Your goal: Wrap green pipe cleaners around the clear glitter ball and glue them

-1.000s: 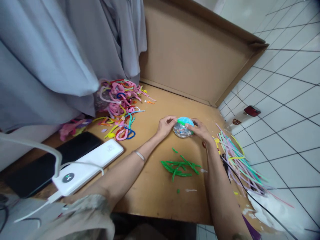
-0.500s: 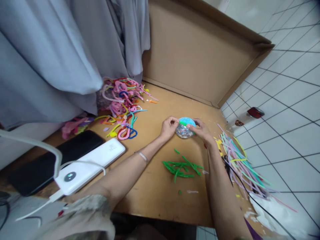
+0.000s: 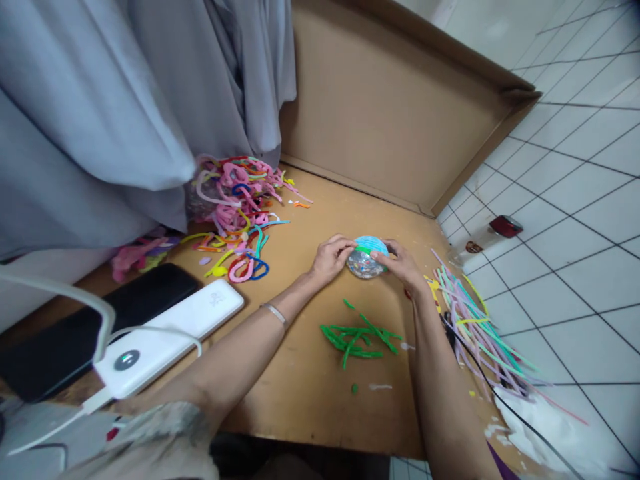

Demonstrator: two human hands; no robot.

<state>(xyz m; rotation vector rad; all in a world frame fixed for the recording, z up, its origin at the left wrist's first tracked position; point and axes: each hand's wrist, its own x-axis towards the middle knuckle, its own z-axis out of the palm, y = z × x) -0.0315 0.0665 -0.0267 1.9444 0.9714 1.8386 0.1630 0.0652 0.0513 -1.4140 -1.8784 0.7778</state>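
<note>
A round ball [image 3: 367, 264] sits between my hands above the tabletop, its upper part wrapped in light blue and the rest a shiny, mottled clear surface. A green pipe cleaner piece [image 3: 363, 251] lies across it along the edge of the blue. My right hand [image 3: 401, 263] grips the ball from the right, thumb on the front. My left hand [image 3: 332, 257] has its fingers pinched together at the ball's left side, by the green piece's end; the fingers hide what is between them. Nearer to me lies a loose heap of cut green pipe cleaners [image 3: 355, 339].
Tangled colourful pipe cleaners [image 3: 240, 200] lie at the left by a grey curtain [image 3: 150, 100]. A white power bank [image 3: 173, 340] and black phone [image 3: 100, 327] are nearer. Long pastel pipe cleaners [image 3: 470, 313] lie at right. A cardboard panel [image 3: 370, 107] stands behind.
My left fingers have closed in and lie flatter against the ball's left side. The right hand keeps its grip. The whole view has shifted slightly.
</note>
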